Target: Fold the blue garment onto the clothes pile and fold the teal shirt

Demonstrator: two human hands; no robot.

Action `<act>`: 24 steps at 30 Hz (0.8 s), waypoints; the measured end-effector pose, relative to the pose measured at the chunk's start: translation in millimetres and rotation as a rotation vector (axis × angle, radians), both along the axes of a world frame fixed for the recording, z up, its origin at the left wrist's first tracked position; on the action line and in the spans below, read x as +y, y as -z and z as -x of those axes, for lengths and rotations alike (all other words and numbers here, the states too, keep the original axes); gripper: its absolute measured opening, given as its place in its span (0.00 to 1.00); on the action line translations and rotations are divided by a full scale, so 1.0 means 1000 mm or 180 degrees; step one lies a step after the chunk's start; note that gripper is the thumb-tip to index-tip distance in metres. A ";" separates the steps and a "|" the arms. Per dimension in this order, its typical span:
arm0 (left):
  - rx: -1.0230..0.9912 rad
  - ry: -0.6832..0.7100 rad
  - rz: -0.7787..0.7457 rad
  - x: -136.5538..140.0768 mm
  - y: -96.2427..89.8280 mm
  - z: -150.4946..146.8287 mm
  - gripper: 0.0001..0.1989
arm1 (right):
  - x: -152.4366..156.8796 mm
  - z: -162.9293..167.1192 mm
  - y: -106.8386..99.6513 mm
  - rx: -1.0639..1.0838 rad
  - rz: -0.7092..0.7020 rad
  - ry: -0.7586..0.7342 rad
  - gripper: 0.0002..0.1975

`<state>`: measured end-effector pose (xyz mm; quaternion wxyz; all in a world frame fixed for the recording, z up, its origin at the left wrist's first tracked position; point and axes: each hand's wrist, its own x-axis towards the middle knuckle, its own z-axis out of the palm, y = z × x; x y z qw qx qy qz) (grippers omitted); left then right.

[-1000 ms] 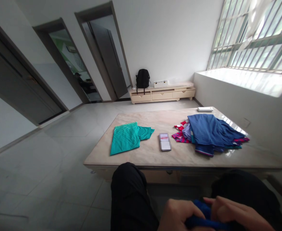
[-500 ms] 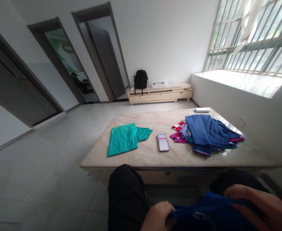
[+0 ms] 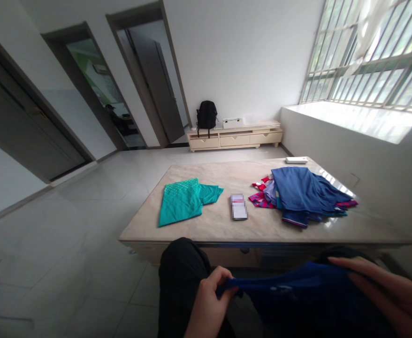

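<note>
A dark blue garment (image 3: 297, 291) with a small pale mark stretches between my hands over my lap; its lower part fades into shadow. My left hand (image 3: 215, 295) pinches one edge of it between thumb and fingers. At the other end, my right hand (image 3: 382, 286) grips the cloth, fingers long and partly behind the fabric. On the table (image 3: 234, 173) in front lies a folded teal shirt (image 3: 181, 202). Right of it is a blurred-out flat phone-like object (image 3: 239, 207). A pile of clothes topped by a blue shirt (image 3: 301, 188) lies at the right, with red, pink and purple cloth beneath.
A slim white object (image 3: 296, 160) rests at the table's far right corner. Against the far wall, a low cabinet (image 3: 234, 140) bears a black backpack (image 3: 206, 115) and a white box (image 3: 232, 123). My knees (image 3: 183, 263) are close to the table's near edge. A barred window is at right.
My left hand has moved up and a little left, pulling the dark blue garment's edge taut. My right hand has risen slightly with the cloth. The things on the table stay put.
</note>
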<state>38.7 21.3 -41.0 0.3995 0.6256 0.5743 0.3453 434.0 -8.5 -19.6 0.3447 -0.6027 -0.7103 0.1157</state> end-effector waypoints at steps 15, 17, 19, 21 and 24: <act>0.0474 -0.0245 0.0176 -0.005 -0.034 0.021 0.09 | 0.009 0.049 -0.026 0.0295 0.0090 -0.0182 0.15; 0.0537 -0.0369 -0.0037 -0.004 -0.029 0.017 0.10 | 0.011 0.055 -0.025 0.0225 0.0062 -0.0185 0.14; 0.0540 -0.0413 -0.0224 -0.001 -0.024 0.015 0.11 | 0.014 0.057 -0.022 0.0238 0.0112 -0.0289 0.15; 0.0499 -0.0402 -0.0353 0.002 -0.022 0.014 0.12 | 0.018 0.058 -0.019 0.0244 0.0303 -0.0400 0.17; 0.0315 -0.0321 -0.0404 0.008 -0.022 0.016 0.12 | 0.026 0.058 -0.015 0.0239 0.0671 -0.0427 0.18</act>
